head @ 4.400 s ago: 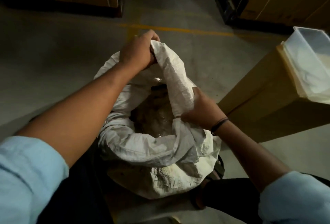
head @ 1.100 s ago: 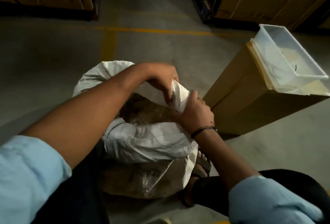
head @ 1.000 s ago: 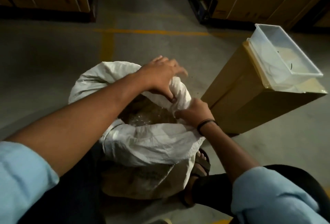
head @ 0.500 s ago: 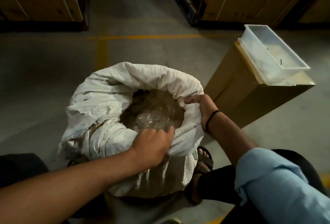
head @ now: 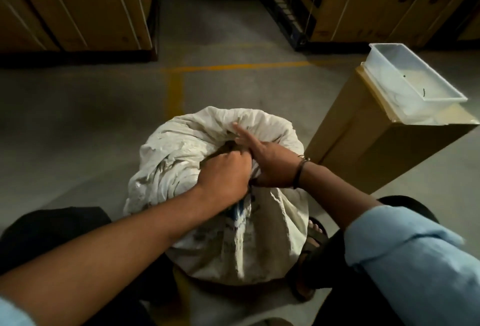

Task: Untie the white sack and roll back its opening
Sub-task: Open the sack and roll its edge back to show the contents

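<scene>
Standing on the concrete floor [head: 104,118] between the person's knees, the white sack [head: 181,149] sits just beside a tall cardboard box [head: 363,156] topped by a clear plastic tub [head: 389,86]. Left hand [head: 223,177] grips the near rim, fingers fully curled into the fabric. Right hand [head: 272,164] pinches the adjoining rim under its thumb, forefinger straight across the mouth.

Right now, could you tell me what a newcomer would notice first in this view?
The white sack stands on the floor at the centre; the left hand grips its near rim and the right hand lies across its mouth, one finger outstretched. To the right, a clear tub sits atop a tall cardboard box.
</scene>
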`<control>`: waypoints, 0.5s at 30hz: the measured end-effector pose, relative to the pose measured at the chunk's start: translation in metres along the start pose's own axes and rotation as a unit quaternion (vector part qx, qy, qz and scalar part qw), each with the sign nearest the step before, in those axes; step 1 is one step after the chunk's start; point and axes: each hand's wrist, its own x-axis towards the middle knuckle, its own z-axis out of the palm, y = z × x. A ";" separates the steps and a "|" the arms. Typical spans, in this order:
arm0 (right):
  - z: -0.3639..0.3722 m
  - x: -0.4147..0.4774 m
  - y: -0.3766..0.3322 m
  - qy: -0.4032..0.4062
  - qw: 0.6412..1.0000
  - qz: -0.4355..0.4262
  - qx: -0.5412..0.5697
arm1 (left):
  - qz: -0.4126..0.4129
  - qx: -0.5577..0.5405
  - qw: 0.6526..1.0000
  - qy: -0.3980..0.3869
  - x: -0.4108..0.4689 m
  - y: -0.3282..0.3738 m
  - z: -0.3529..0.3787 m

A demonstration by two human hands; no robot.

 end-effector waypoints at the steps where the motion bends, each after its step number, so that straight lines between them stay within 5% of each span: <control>1: 0.003 0.000 0.001 0.000 0.999 0.001 -0.033 | -0.031 -0.091 0.994 -0.056 0.001 -0.005 -0.001; 3: 0.012 -0.007 -0.001 0.018 0.992 -0.031 -0.120 | -0.098 -0.359 0.907 -0.196 0.000 -0.020 -0.008; 5: 0.029 -0.014 -0.003 0.081 0.974 -0.086 -0.194 | -0.128 -0.489 0.822 -0.263 -0.001 -0.039 -0.011; 8: 0.046 -0.015 -0.017 0.073 0.969 -0.051 -0.230 | -0.095 -0.359 0.890 -0.263 0.006 -0.053 -0.007; 12: 0.031 -0.027 -0.026 -0.151 0.984 0.077 -0.050 | -0.026 -0.094 0.972 -0.213 0.002 -0.020 0.004; 15: 0.006 -0.036 -0.006 -0.097 0.989 0.109 0.028 | 0.049 -0.055 0.993 -0.095 -0.004 0.008 0.011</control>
